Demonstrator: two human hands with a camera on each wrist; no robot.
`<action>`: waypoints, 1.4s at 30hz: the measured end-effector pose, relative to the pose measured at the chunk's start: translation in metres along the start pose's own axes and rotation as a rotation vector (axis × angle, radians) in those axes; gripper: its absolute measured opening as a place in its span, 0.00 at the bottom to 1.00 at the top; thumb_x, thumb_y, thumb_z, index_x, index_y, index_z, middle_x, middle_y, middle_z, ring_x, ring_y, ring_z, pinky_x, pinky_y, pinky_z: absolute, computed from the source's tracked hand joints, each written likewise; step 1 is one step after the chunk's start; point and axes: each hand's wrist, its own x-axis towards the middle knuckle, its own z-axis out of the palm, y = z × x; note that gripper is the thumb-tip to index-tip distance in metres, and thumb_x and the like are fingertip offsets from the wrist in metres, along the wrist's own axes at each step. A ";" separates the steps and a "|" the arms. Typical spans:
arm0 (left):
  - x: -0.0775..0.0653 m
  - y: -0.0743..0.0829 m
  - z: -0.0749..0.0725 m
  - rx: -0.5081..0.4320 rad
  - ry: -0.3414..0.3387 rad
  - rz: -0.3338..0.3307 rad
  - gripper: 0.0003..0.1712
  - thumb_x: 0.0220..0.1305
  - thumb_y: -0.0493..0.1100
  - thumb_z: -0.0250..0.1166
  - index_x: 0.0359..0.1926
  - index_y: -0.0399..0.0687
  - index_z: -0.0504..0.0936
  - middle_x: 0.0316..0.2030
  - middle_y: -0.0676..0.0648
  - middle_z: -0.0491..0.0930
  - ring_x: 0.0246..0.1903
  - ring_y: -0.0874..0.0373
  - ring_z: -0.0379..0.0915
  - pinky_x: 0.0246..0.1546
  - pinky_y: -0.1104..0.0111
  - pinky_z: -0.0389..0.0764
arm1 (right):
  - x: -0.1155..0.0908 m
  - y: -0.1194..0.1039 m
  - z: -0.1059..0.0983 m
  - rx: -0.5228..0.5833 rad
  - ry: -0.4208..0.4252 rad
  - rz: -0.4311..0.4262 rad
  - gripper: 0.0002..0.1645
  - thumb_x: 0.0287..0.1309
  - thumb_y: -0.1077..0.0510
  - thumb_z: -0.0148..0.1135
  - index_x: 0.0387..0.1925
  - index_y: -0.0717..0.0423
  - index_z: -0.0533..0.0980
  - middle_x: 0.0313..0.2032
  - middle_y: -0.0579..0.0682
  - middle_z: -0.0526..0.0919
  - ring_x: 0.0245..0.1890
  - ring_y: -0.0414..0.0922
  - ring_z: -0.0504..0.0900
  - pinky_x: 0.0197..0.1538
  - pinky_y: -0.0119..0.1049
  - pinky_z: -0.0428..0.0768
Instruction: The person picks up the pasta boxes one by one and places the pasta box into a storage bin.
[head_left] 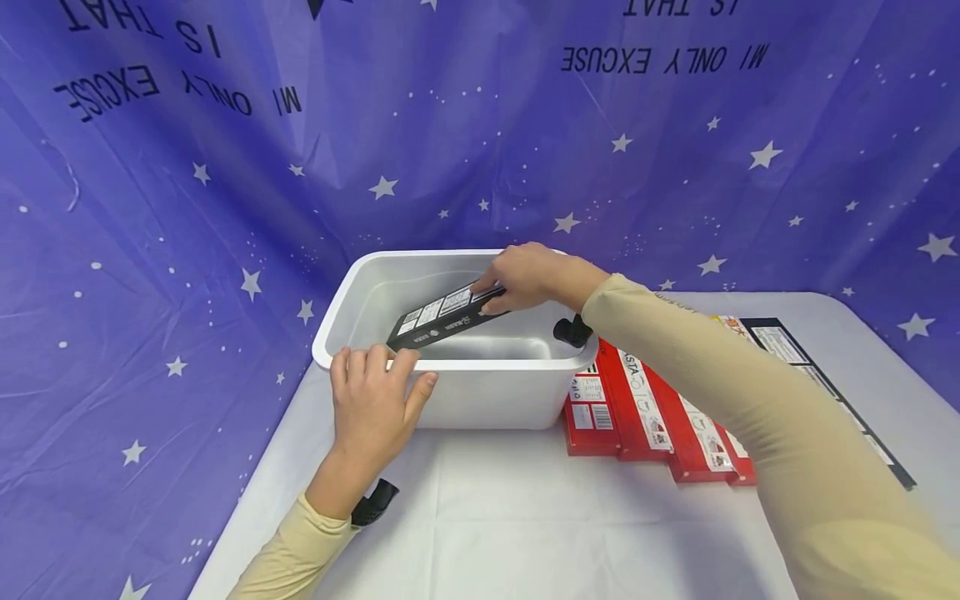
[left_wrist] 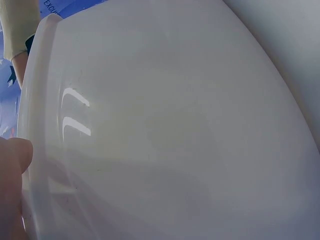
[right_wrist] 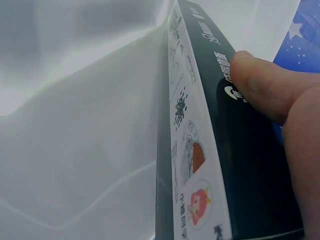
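In the head view a white plastic bin [head_left: 480, 400] stands on the table. My right hand [head_left: 528, 275] reaches into it and grips a long black box [head_left: 442, 321] near its upper right end. The box hangs tilted, its left end lower, close to the bin's near left inner corner. In the right wrist view the thumb presses the dark side of the box [right_wrist: 240, 130], beside a white strip with drawings. My left hand [head_left: 371, 400] holds the bin's near left rim, fingers hooked over it and thumb [left_wrist: 17, 155] on the outside.
Several red boxes [head_left: 645, 408] with white labels lie overlapping right of the bin, partly under my right sleeve. Beyond them lies another black box [head_left: 832, 400]. A white cloth covers the table [head_left: 510, 517], and a purple starry curtain [head_left: 480, 150] hangs behind.
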 end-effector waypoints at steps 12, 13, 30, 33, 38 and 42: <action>0.000 -0.001 0.001 0.006 -0.001 0.003 0.38 0.76 0.70 0.38 0.40 0.44 0.79 0.34 0.38 0.76 0.37 0.36 0.70 0.59 0.37 0.64 | 0.011 -0.003 0.014 0.006 -0.037 0.012 0.29 0.64 0.37 0.64 0.65 0.33 0.77 0.61 0.46 0.84 0.57 0.48 0.83 0.64 0.52 0.78; 0.000 -0.001 0.001 0.007 -0.002 0.003 0.38 0.76 0.70 0.38 0.40 0.44 0.79 0.34 0.38 0.76 0.37 0.36 0.70 0.59 0.37 0.64 | 0.012 -0.003 0.015 0.013 -0.037 0.006 0.29 0.64 0.37 0.64 0.66 0.34 0.77 0.61 0.47 0.84 0.55 0.48 0.83 0.63 0.51 0.78; 0.001 -0.001 0.001 0.016 -0.003 0.005 0.37 0.76 0.70 0.39 0.42 0.44 0.80 0.35 0.37 0.77 0.37 0.37 0.70 0.59 0.39 0.64 | 0.020 -0.007 0.022 0.013 -0.032 -0.011 0.29 0.63 0.39 0.66 0.64 0.34 0.78 0.57 0.48 0.87 0.46 0.48 0.85 0.55 0.49 0.81; 0.001 -0.002 0.001 0.015 -0.002 0.006 0.36 0.76 0.69 0.41 0.42 0.44 0.80 0.35 0.37 0.77 0.37 0.36 0.70 0.59 0.39 0.64 | 0.021 -0.007 0.024 0.014 -0.031 -0.005 0.28 0.62 0.39 0.66 0.64 0.34 0.78 0.56 0.49 0.87 0.47 0.48 0.84 0.53 0.49 0.81; 0.001 -0.002 0.000 0.010 0.000 0.005 0.37 0.76 0.70 0.40 0.42 0.43 0.80 0.35 0.37 0.76 0.37 0.36 0.70 0.59 0.39 0.64 | 0.022 -0.007 0.025 0.015 -0.043 0.007 0.29 0.61 0.40 0.67 0.64 0.33 0.78 0.57 0.49 0.86 0.47 0.48 0.84 0.51 0.49 0.81; 0.001 -0.001 0.001 0.006 0.003 0.004 0.39 0.76 0.70 0.38 0.42 0.43 0.80 0.35 0.37 0.76 0.37 0.36 0.70 0.59 0.38 0.64 | 0.022 -0.005 0.026 0.030 -0.064 0.027 0.30 0.60 0.41 0.69 0.64 0.34 0.78 0.60 0.48 0.84 0.52 0.48 0.83 0.56 0.48 0.80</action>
